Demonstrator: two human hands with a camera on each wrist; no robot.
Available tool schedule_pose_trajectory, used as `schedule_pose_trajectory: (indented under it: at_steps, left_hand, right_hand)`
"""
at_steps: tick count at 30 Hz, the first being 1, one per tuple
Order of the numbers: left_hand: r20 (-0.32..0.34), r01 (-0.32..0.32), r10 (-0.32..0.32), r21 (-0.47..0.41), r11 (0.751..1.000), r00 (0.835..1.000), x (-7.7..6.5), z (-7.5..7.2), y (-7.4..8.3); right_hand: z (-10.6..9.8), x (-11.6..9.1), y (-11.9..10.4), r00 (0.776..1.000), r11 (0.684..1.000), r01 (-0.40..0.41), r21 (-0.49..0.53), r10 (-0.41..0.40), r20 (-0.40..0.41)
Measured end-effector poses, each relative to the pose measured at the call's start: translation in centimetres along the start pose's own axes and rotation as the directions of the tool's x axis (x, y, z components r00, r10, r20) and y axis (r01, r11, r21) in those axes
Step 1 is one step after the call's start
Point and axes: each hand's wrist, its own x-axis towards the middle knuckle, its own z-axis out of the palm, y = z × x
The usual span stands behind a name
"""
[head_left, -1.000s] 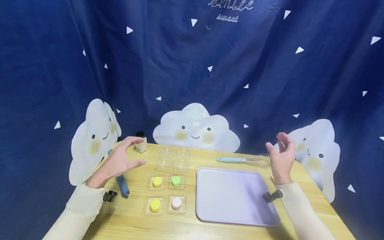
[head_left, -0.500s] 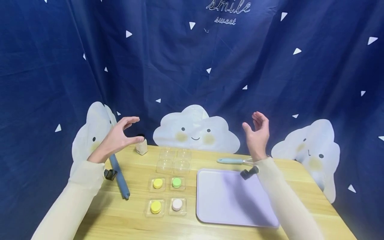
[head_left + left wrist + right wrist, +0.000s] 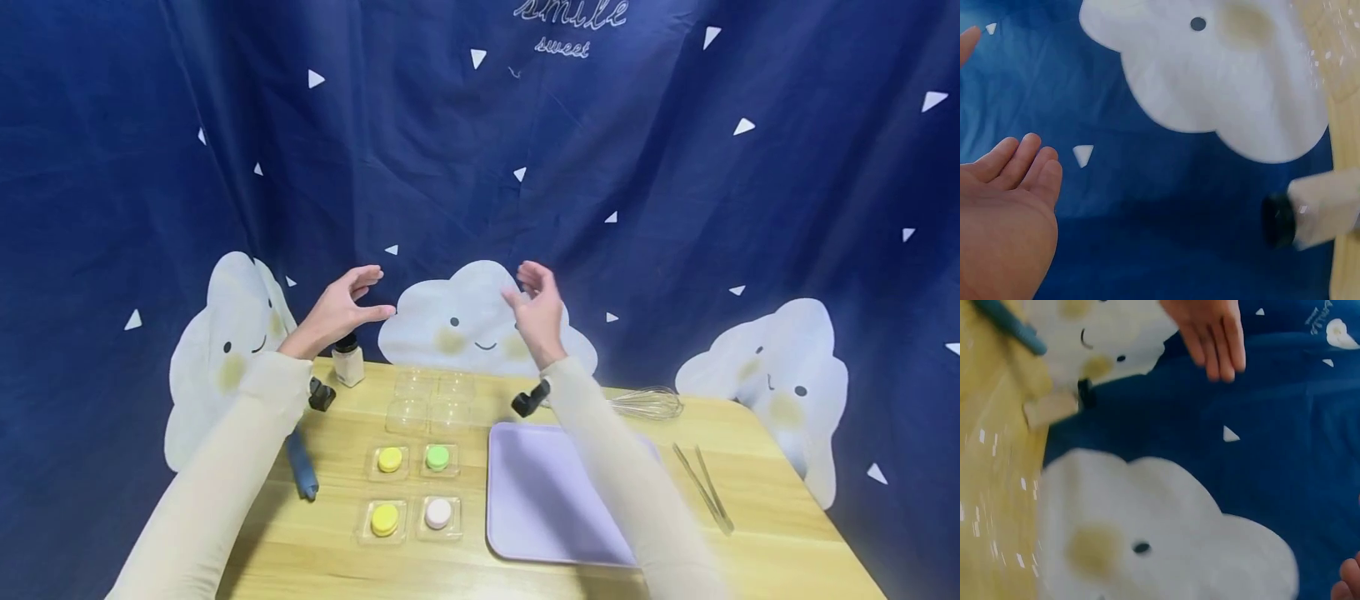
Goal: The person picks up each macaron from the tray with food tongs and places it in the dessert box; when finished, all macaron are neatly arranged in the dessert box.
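Both hands are raised in the air above the back of the table and hold nothing. My left hand (image 3: 341,308) has its thumb apart from its fingers, near a jar of pale contents with a black cap (image 3: 348,363). Facing it across a gap, my right hand (image 3: 540,315) is raised above the back edge of a lilac tray (image 3: 517,533). Between and in front of them sit a green macaron (image 3: 437,457), a pale pink macaron (image 3: 438,512) and two yellow macarons (image 3: 385,519), each on a clear square plastic base. Clear plastic covers (image 3: 430,400) stand behind them.
A whisk (image 3: 648,403) lies at the back right, its handle mostly hidden by the right arm. Metal tongs (image 3: 705,487) lie right of the tray. A blue rolled item (image 3: 302,467) lies at the left. A dark blue curtain (image 3: 480,167) hangs behind the table.
My right hand has moved left and up from above the tray's right side, uncovering the tongs. My left hand has moved up and to the right. The things on the table stay put.
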Motion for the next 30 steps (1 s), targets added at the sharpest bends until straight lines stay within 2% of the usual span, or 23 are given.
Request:
schedule_pose_trajectory:
  at_steps: [2, 4, 7, 11, 15, 21, 30]
  left_hand:
    - [0.021, -0.006, 0.007, -0.059, 0.998, 1.0, 0.8, 0.7, -0.6]
    - [0.05, 0.015, -0.01, -0.098, 0.995, 0.999, 1.5, 1.6, -1.2]
    - [0.09, 0.072, -0.059, -0.146, 0.987, 0.994, 2.2, 2.9, -2.3]
    - [0.122, 0.166, -0.147, -0.162, 0.973, 0.982, 2.8, 4.5, -4.3]
    - [0.138, 0.23, -0.212, -0.128, 0.965, 0.967, 3.1, 5.9, -6.1]
    - [0.16, 0.261, -0.248, -0.067, 0.963, 0.955, 3.0, 7.5, -7.9]
    - [0.206, 0.298, -0.29, -0.009, 0.955, 0.935, 1.7, 8.4, -9.8]
  right_hand:
    - [1.8, 0.0, 0.4, 0.998, 0.998, -0.066, 0.013, 0.065, 0.024]
    - [3.5, -0.1, 1.0, 0.991, 0.991, -0.13, 0.015, 0.129, 0.042]
    - [5.7, -0.5, 2.3, 0.973, 0.975, -0.221, 0.03, 0.219, 0.069]
    - [7.6, -1.7, 4.3, 0.94, 0.946, -0.323, 0.026, 0.317, 0.126]
    - [8.6, -3.1, 6.0, 0.909, 0.924, -0.382, -0.02, 0.38, 0.171]
    - [9.3, -4.4, 7.7, 0.88, 0.902, -0.426, -0.078, 0.432, 0.196]
    - [9.8, -5.9, 9.4, 0.834, 0.87, -0.463, -0.169, 0.492, 0.248]
